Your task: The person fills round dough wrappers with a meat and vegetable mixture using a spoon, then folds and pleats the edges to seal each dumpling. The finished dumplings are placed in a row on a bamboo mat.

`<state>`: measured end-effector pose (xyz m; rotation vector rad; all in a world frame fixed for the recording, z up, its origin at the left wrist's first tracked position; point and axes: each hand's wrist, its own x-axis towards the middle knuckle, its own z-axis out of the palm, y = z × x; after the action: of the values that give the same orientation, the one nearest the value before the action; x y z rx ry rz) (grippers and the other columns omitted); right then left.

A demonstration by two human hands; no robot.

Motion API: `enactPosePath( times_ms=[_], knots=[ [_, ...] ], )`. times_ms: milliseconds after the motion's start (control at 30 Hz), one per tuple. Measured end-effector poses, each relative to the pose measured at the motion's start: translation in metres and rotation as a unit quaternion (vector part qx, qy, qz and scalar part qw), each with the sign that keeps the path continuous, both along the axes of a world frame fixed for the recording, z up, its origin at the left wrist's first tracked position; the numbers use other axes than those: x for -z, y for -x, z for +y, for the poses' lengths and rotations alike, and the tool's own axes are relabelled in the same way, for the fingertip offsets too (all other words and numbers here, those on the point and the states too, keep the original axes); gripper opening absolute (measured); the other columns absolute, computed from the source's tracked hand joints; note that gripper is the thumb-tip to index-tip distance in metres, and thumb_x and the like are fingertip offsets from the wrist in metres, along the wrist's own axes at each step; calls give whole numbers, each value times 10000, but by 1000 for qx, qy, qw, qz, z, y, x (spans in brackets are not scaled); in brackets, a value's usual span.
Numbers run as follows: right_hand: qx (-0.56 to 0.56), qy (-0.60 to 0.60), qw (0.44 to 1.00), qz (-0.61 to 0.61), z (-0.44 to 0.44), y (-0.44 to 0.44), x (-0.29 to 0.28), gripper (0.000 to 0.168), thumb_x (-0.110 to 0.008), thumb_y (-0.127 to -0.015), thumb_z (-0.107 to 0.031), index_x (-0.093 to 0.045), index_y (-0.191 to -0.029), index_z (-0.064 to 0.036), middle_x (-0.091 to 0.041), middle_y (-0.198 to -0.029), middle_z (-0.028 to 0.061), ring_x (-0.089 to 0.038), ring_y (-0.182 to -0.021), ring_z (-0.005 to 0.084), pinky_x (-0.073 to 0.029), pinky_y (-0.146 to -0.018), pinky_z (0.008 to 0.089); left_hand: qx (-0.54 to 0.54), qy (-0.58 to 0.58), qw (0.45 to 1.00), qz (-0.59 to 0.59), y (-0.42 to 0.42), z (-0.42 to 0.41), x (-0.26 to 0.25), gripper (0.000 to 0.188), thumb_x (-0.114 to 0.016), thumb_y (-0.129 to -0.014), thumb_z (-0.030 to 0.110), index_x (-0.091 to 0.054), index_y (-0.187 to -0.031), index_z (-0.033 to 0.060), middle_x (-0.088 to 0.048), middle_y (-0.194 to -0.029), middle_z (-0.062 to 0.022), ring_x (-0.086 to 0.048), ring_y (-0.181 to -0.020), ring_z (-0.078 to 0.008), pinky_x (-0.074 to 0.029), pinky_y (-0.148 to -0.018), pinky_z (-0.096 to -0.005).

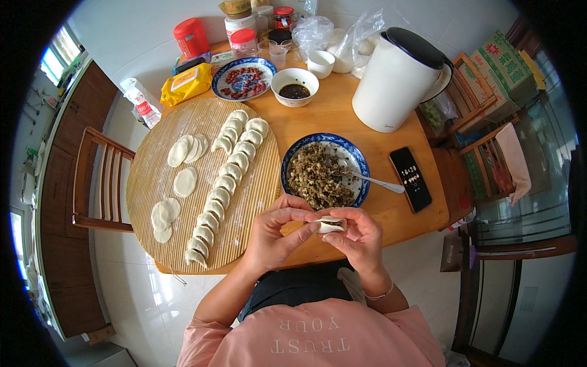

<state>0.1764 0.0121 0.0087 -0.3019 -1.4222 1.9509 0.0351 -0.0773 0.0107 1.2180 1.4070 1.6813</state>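
Note:
Between both hands, just in front of the filling plate, is a folded dumpling [331, 225] with dark filling showing in its partly open seam. My left hand [282, 229] pinches one end with thumb and forefinger. The other end is gripped by my right hand [362, 236]. Behind them, a blue-rimmed plate [359, 161] bears chopped filling [316, 176] and a metal spoon [380, 182]. On the round slatted mat [151, 169] to the left, folded dumplings [224, 183] stand in two rows. Flat dough wrappers [185, 182] lie in small groups beside them.
A white kettle [390, 85] and a phone [410, 179] occupy the table's right side. Further back are a bowl of dark sauce [295, 87], a plate of red peanuts [243, 79], a yellow wipes pack [186, 85] and several jars. Wooden chairs [103, 179] flank the table.

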Motion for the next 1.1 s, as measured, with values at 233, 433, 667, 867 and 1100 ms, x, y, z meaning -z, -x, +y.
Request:
enactPosePath(
  times_ms=[233, 433, 667, 867, 1100],
  knots=[
    [-13, -21, 1000, -20, 1, -5, 3, 247, -586, -772, 67, -514, -1007, 41, -576, -1008, 170, -589, -897, 190, -504, -766, 270, 3, 13, 999, 47, 1, -1, -14, 162, -698, -687, 33, -654, -843, 37, -575, -839, -63, -552, -803, -163, -441, -708, -264],
    [-13, -43, 999, -13, -1, -5, 5, 263, -585, -772, 68, -506, -1022, 45, -567, -1034, 176, -584, -922, 199, -501, -780, 272, -20, -37, 983, 180, 2, -4, -18, 159, -701, -679, 40, -664, -833, 58, -570, -798, -62, -545, -749, -180, -437, -682, -275],
    [-49, -33, 997, -47, -2, -8, -13, 284, -557, -813, 15, -475, -1083, 45, -555, -1074, 171, -584, -920, 179, -505, -766, 264, -74, -95, 938, 324, 6, -7, -20, 216, -720, -663, 120, -666, -866, 72, -560, -782, -38, -533, -760, -193, -421, -715, -317],
    [-16, -134, 989, -61, 0, -9, -10, 285, -561, -814, 5, -474, -1082, 46, -579, -1037, 159, -589, -911, 170, -503, -738, 246, -17, -17, 989, 143, 1, -7, -28, 271, -737, -630, 152, -678, -894, 138, -562, -783, -9, -520, -803, -195, -400, -746, -335],
    [-4, -151, 985, -78, -6, -5, -18, 337, -600, -774, 33, -476, -1088, 36, -587, -1043, 142, -590, -910, 156, -497, -752, 246, -25, -29, 972, 233, 2, -9, -28, 169, -714, -655, 89, -673, -812, 139, -561, -778, 5, -524, -798, -188, -343, -856, -399]
  ],
)
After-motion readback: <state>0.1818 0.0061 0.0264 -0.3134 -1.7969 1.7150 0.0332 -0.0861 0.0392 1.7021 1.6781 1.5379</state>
